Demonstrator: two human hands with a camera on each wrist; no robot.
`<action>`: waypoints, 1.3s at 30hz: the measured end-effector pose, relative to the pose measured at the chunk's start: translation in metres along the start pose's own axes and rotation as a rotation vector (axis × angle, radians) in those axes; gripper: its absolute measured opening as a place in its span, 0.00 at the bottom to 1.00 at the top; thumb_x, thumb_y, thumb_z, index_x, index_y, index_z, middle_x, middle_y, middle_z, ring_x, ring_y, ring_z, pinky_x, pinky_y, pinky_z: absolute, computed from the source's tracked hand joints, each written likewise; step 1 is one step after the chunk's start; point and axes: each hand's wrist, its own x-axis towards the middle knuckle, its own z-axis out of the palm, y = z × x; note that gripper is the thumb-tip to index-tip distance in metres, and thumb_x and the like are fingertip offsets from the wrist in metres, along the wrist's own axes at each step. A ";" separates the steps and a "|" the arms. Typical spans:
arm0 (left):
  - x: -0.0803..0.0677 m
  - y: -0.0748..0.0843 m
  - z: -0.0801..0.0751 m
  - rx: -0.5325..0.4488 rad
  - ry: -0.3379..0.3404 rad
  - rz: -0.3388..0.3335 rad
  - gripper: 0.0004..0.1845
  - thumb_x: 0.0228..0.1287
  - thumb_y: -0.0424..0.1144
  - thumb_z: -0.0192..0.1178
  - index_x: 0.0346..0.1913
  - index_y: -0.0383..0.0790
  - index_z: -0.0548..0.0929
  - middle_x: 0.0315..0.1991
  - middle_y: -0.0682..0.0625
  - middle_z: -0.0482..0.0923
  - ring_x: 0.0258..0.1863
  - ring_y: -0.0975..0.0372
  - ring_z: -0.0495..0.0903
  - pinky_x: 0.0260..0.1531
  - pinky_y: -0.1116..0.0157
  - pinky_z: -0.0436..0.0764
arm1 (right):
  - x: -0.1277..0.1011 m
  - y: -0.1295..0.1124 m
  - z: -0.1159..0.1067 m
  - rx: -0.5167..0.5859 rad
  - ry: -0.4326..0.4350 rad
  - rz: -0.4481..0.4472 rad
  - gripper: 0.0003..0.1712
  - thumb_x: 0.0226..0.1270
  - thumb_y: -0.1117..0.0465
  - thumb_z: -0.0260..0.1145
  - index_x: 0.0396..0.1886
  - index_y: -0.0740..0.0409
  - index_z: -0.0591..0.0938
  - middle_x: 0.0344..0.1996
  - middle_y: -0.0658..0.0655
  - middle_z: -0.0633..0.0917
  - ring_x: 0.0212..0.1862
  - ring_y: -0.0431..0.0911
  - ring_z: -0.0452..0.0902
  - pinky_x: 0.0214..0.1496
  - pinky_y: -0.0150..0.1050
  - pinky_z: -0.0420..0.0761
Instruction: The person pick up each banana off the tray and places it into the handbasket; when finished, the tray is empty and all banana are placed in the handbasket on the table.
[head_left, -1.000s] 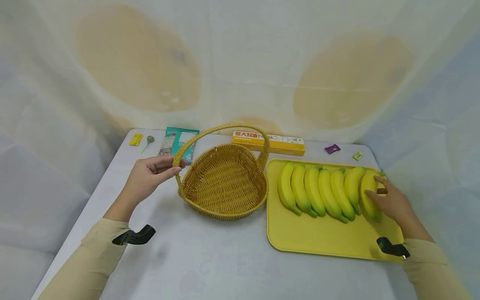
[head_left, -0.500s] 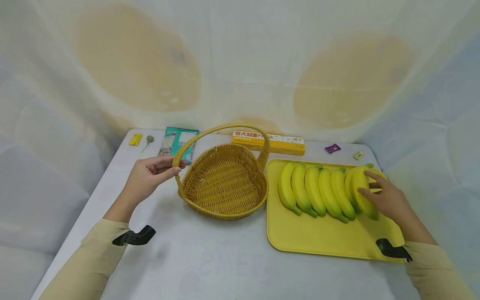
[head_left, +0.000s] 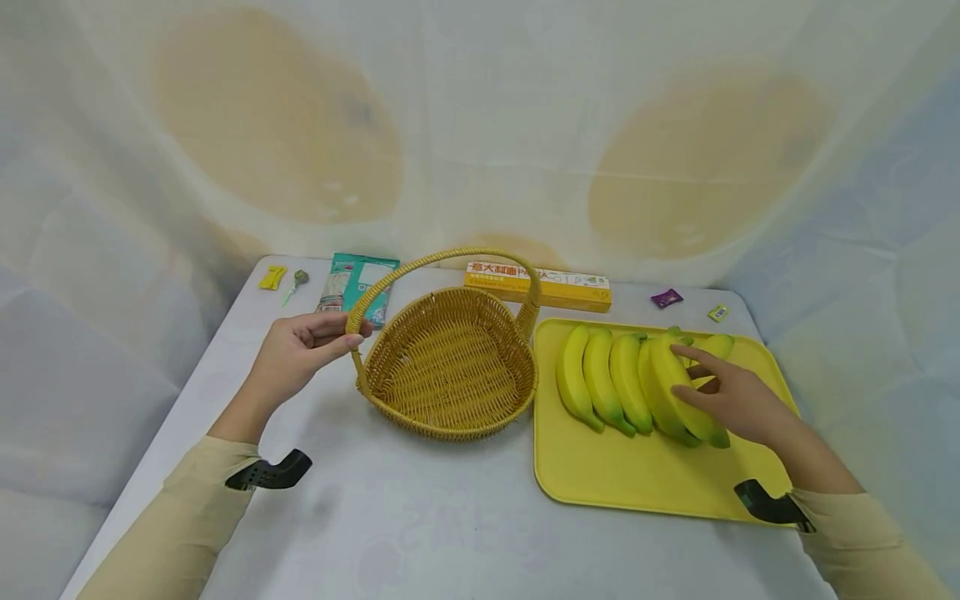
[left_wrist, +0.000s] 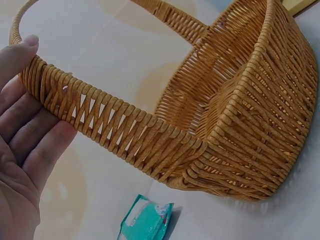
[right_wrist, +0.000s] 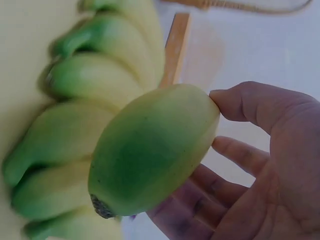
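Note:
My left hand (head_left: 300, 354) grips one side of the arched handle (left_wrist: 110, 120) of a woven basket (head_left: 450, 367). Nothing lies inside the basket. In the head view my right hand (head_left: 738, 396) pinches a yellow banana (head_left: 678, 392) between thumb and fingers. That banana overlaps the row of bananas (head_left: 596, 375) lying side by side on a yellow tray (head_left: 622, 479). Seen from the right wrist, the held banana (right_wrist: 152, 150) turns its green, dark-tipped end toward the camera, with the other bananas (right_wrist: 100, 80) behind it.
Behind the basket lie a teal packet (head_left: 356, 287) and an orange-and-white pasta box (head_left: 540, 287). A yellow sweet (head_left: 272, 277) and a lollipop (head_left: 298, 282) lie at the back left. At the back right are a purple sweet (head_left: 666, 298) and a small yellow-green sweet (head_left: 718, 312).
My right hand has lifted the rightmost banana and carried it left over the others. The left hand and the basket have stayed in place.

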 end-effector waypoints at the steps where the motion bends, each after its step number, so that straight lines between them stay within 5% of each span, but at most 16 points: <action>1: 0.000 0.000 0.000 -0.001 0.001 0.000 0.18 0.70 0.41 0.67 0.57 0.34 0.85 0.48 0.50 0.89 0.49 0.66 0.87 0.50 0.72 0.83 | 0.000 -0.006 0.001 0.002 -0.008 -0.016 0.41 0.76 0.46 0.63 0.79 0.58 0.61 0.58 0.73 0.79 0.49 0.59 0.83 0.42 0.48 0.83; 12: 0.000 -0.002 0.001 -0.025 0.006 -0.005 0.18 0.70 0.40 0.67 0.57 0.34 0.85 0.48 0.51 0.89 0.49 0.65 0.87 0.50 0.71 0.83 | 0.005 -0.075 0.007 0.019 -0.127 -0.201 0.36 0.75 0.47 0.65 0.77 0.51 0.67 0.57 0.63 0.82 0.50 0.51 0.82 0.46 0.48 0.83; 23: 0.001 -0.003 0.000 -0.031 -0.003 0.000 0.18 0.69 0.40 0.68 0.58 0.34 0.85 0.48 0.51 0.89 0.49 0.65 0.87 0.50 0.71 0.83 | 0.046 -0.132 0.029 0.046 -0.303 -0.366 0.36 0.74 0.46 0.66 0.77 0.46 0.68 0.56 0.56 0.83 0.51 0.47 0.83 0.51 0.48 0.83; 29: 0.001 -0.001 0.000 -0.043 0.002 -0.007 0.18 0.68 0.39 0.68 0.56 0.34 0.85 0.48 0.49 0.89 0.49 0.65 0.87 0.50 0.70 0.84 | 0.084 -0.161 0.046 0.073 -0.354 -0.378 0.36 0.74 0.47 0.66 0.78 0.47 0.67 0.55 0.55 0.83 0.53 0.48 0.82 0.54 0.46 0.83; 39: 0.001 -0.001 0.000 -0.044 0.003 -0.007 0.18 0.68 0.39 0.69 0.56 0.33 0.85 0.48 0.49 0.89 0.48 0.64 0.87 0.49 0.70 0.84 | 0.143 -0.201 0.089 0.127 -0.414 -0.270 0.35 0.73 0.45 0.66 0.76 0.40 0.69 0.61 0.58 0.81 0.60 0.48 0.79 0.58 0.44 0.81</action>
